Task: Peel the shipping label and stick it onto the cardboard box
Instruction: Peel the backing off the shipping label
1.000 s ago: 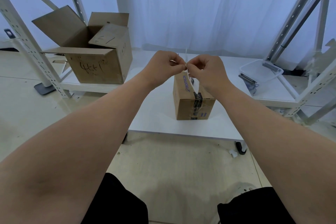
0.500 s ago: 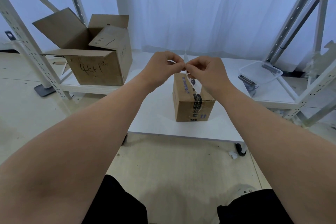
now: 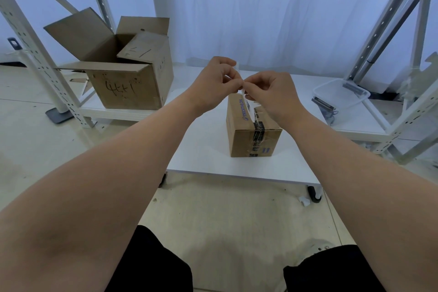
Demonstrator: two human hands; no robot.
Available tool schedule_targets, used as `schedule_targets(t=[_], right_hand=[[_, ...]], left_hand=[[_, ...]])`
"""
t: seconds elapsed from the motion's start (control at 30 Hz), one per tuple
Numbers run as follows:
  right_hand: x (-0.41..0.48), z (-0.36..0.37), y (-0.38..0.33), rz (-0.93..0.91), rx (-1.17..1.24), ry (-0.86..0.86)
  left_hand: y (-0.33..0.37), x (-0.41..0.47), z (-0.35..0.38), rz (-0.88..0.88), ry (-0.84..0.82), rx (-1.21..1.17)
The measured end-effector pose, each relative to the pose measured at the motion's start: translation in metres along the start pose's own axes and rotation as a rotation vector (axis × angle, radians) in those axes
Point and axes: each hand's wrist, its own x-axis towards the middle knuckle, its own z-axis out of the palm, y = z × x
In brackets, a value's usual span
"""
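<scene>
A small shipping label (image 3: 240, 87) is pinched between the fingertips of the left hand (image 3: 214, 83) and right hand (image 3: 272, 92), just above the sealed cardboard box (image 3: 248, 133). Left of that box, an open box (image 3: 123, 73) is seen on the white table (image 3: 206, 149); to its right, a clear plastic tray (image 3: 341, 95).

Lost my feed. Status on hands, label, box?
Left hand and right hand both pinching label above box. Label not yet stuck. Box top clear.

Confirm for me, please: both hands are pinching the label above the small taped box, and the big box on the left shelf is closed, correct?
Not quite: in the head view the big box stands open, flaps up. Both hands, left hand and right hand, do pinch the label above the small taped box.
</scene>
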Motion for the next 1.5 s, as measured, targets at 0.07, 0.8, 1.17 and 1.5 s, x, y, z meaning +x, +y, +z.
schedule_targets(t=[0.07, 0.8, 1.17, 1.5], right_hand=[[-0.001, 0.001, -0.001, 0.004, 0.013, 0.003], [0.0, 0.005, -0.002, -0.063, -0.112, 0.034], [0.0, 0.005, -0.003, 0.039, 0.001, 0.062], [0.0, 0.007, -0.003, 0.186, 0.191, -0.007]], left_hand=[[0.0, -0.001, 0.0, -0.005, 0.005, 0.011], [-0.007, 0.001, 0.001, -0.197, -0.03, -0.428], [-0.007, -0.001, 0.0, -0.195, 0.011, -0.385], [-0.009, -0.002, -0.001, -0.114, 0.029, -0.168]])
